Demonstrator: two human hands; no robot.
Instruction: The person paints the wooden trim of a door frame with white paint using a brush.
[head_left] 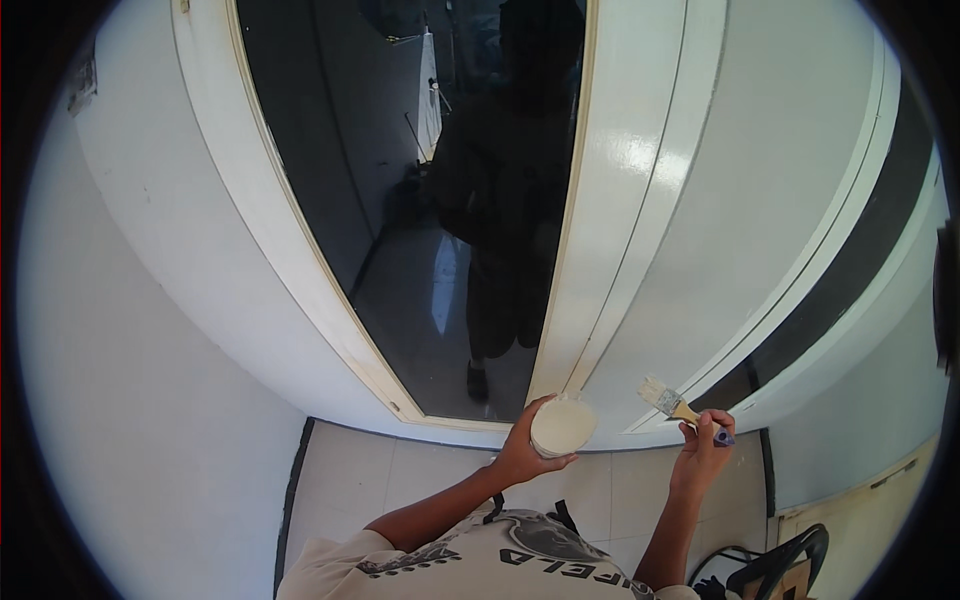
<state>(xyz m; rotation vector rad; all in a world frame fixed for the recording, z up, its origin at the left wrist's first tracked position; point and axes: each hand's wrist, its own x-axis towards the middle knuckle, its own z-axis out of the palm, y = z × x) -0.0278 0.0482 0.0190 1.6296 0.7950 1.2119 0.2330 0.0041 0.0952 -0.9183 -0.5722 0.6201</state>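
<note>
Cream paint fills a round tub (pixel 563 428), which sits in the grip of my left hand (pixel 516 452), fingers wrapped round its side. My right hand (pixel 703 455) is closed on the handle of a paintbrush (pixel 672 402). Its bristles are coated in cream paint and point up and to the left, apart from the tub. Just beyond the tub is the lower part of a white window frame (pixel 625 170) with cream inner edges. Dark glass (pixel 400 230) inside the frame reflects a standing figure.
A white wall (pixel 190 330) rises on the left, and a second dark pane (pixel 850 290) stands at the right. Light floor tiles (pixel 350 480) lie below. At the lower right are a black-framed item (pixel 815 550) and a pale panel (pixel 890 500).
</note>
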